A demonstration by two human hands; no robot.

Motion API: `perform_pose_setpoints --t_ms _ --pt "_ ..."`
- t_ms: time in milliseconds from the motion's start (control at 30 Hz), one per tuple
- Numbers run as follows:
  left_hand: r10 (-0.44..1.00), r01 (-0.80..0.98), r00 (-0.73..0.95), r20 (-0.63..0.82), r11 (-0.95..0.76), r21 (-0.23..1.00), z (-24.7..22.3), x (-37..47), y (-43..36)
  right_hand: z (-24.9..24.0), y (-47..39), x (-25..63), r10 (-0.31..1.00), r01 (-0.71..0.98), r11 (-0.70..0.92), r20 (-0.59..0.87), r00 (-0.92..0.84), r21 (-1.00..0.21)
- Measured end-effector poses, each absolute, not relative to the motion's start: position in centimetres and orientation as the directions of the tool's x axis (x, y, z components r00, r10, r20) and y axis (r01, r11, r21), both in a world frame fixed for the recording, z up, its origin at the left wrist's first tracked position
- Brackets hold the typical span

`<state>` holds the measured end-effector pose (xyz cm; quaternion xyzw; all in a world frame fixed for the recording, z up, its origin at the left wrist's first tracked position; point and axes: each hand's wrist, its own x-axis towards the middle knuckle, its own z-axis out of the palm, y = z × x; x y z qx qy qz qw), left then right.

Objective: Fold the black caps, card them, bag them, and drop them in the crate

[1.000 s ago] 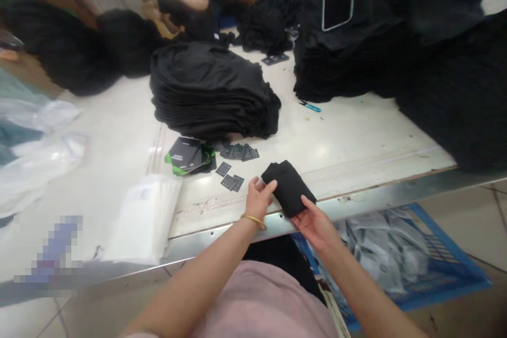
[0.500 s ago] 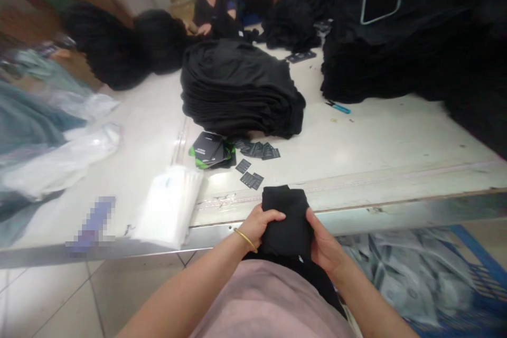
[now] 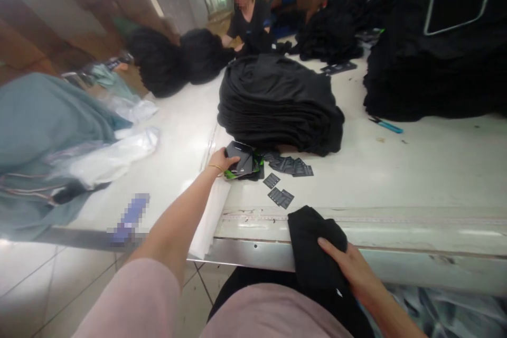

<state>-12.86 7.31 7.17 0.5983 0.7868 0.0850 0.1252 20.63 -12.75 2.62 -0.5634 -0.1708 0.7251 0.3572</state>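
My left hand (image 3: 220, 160), a gold bangle at its wrist, is at the pile of black-and-green cards. Its thumb presses on the top black card (image 3: 242, 154), and its other fingers are at the card's left edge, partly hidden. At the table's front edge, my right hand (image 3: 352, 262) grips a folded black garment (image 3: 315, 243), thumb on top. The garment bears a small white mark near its lower end. Small dark printed labels (image 3: 281, 197) lie to the right of the cards. White plastic bags (image 3: 209, 222) are stacked under my left forearm.
A tall stack of folded black garments (image 3: 277, 100) stands behind the cards. Blue thread snips (image 3: 386, 125) lie to its right, near a large black heap (image 3: 435, 79). Grey-green cloth (image 3: 47, 116) is at left. A co-worker (image 3: 249, 21) sits across the table (image 3: 435, 174).
My left hand has let go of the folded garment and reached forward left to the cards. The garment, now in my right hand alone, has tilted. The view has swung left.
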Motion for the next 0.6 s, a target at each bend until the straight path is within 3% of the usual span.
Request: perform_pose_setpoints --t_ms 133,200,267,333,367,400,467,533,600 --pt "0.950 0.954 -0.254 0.182 0.215 0.211 7.7 -13.1 5.9 2.8 -12.5 20.9 0.742 -0.317 -0.661 -0.656 -0.139 -0.680" --pt "0.921 0.904 -0.334 0.199 0.253 0.345 8.3 -12.5 4.1 2.6 -12.3 21.0 0.774 -0.316 -0.629 -0.609 -0.173 -0.710" --pt "0.937 0.758 -0.347 0.050 0.249 0.603 8.5 -10.6 1.3 2.3 -12.2 20.9 0.788 -0.316 -0.613 -0.588 -0.182 -0.724" --pt "0.973 0.501 -0.160 -0.166 0.225 0.836 7.9 -7.2 -2.6 2.2 -12.2 20.5 0.782 -0.346 -0.615 -0.603 -0.157 -0.709" --pt "0.965 0.369 -0.023 -0.261 0.251 0.895 7.3 -5.1 -4.8 2.2 -12.2 20.2 0.773 -0.379 -0.621 -0.616 -0.152 -0.686" --pt "0.938 0.275 0.085 -0.337 0.303 0.913 6.6 -3.0 -7.0 2.3 -12.3 19.9 0.764 -0.422 -0.626 -0.625 -0.161 -0.656" --pt "0.897 0.207 0.114 -0.427 0.399 0.893 4.9 0.9 -10.7 2.6 -12.7 19.5 0.761 -0.502 -0.620 -0.616 -0.200 -0.603" --pt "0.882 0.252 0.082 -0.464 0.432 0.866 3.7 3.3 -12.6 2.9 -13.3 19.6 0.778 -0.510 -0.605 -0.589 -0.217 -0.611" --pt "0.909 0.351 0.103 -0.403 0.346 0.870 3.3 3.9 -12.5 3.1 -13.9 20.1 0.802 -0.438 -0.575 -0.582 -0.136 -0.691"
